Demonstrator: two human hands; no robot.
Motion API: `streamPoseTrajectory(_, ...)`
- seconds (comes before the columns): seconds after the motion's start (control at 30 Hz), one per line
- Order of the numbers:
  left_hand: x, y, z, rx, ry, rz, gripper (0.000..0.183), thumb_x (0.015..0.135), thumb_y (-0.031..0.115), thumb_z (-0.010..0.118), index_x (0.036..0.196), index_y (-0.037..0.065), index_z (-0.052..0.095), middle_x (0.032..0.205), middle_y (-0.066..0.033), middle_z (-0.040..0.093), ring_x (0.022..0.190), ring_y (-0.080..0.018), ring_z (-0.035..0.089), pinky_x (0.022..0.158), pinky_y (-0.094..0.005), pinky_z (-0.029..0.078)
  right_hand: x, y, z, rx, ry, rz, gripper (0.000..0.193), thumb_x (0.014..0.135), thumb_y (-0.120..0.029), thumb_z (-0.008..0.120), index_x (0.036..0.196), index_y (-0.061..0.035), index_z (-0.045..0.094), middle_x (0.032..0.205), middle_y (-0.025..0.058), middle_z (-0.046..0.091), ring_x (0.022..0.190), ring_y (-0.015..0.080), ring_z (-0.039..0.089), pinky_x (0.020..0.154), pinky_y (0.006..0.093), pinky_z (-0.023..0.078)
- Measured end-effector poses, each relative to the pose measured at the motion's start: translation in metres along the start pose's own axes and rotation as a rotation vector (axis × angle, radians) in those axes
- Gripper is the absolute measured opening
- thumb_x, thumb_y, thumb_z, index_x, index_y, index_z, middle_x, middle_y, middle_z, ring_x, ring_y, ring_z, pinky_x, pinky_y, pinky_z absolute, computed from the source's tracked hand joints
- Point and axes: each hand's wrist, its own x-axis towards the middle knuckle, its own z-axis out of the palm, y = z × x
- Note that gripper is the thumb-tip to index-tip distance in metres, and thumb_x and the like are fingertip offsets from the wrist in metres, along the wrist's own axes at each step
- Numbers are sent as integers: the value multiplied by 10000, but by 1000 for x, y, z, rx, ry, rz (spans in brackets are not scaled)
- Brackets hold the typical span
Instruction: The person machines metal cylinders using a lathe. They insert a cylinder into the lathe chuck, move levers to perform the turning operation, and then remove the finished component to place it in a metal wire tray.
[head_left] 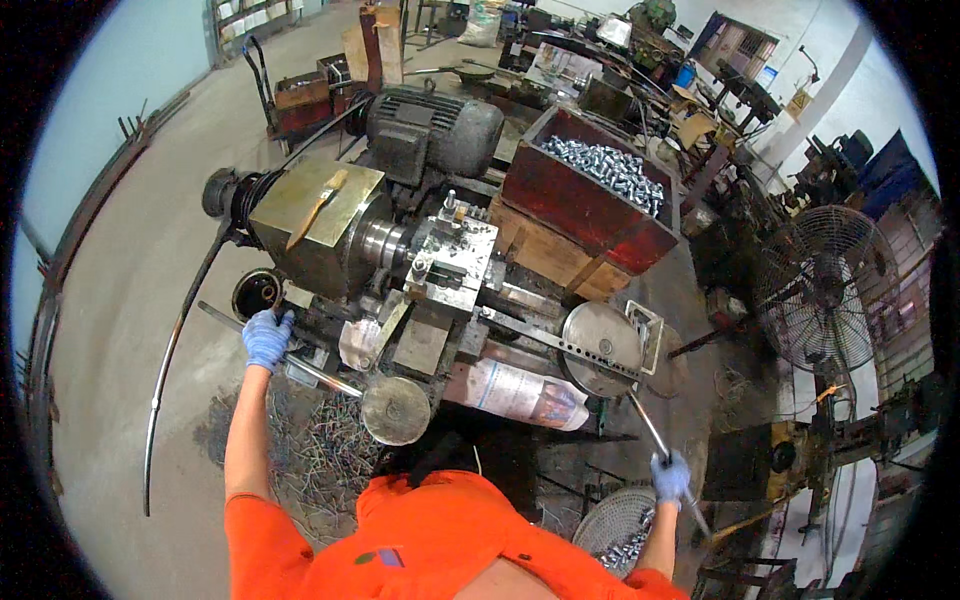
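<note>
My left hand, in a pale blue glove, is closed over a long metal lever that runs to a round metal disc at the machine's near side. Just beyond its fingers is a dark round pot with a ring-shaped thing inside. My right hand, gloved alike, grips a slanted metal rod reaching up to a larger round plate. Between them stands a small lathe-like machine with a steel chuck and a slide block. A brush lies on its brass-coloured housing.
A red bin of shiny metal parts stands beyond the machine at right, beside a grey motor. Below my right hand sits a perforated basket with metal parts. Metal shavings cover the floor at left. A caged fan stands far right.
</note>
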Motion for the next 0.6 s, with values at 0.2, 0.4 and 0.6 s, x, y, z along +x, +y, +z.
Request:
streamPoseTrajectory(0.2, 3, 5, -8, 29, 10, -104, 319, 762, 416, 628, 809, 104, 673, 813, -144, 648, 790, -315, 618, 707, -413, 479, -112, 127, -38, -223, -110, 406, 352, 682, -375, 664, 747, -29, 657, 746, 218, 623, 705, 387, 612, 618, 445, 489)
streamPoseTrajectory(0.4, 8, -8, 3, -7, 13, -61, 421, 769, 462, 611, 798, 42, 615, 821, -186, 622, 810, -347, 597, 710, -440, 463, -118, 88, -45, -246, -172, 502, 338, 619, -316, 702, 750, -6, 661, 765, 241, 627, 765, 390, 623, 695, 436, 495)
streamPoseTrajectory(0.6, 9, -5, -4, -3, -56, -112, 414, 773, 453, 609, 835, 44, 626, 849, -178, 624, 845, -344, 591, 739, -438, 457, -113, 78, -50, -275, -295, 650, 404, 609, -314, 717, 836, 12, 644, 891, 244, 633, 870, 374, 615, 771, 420, 487)
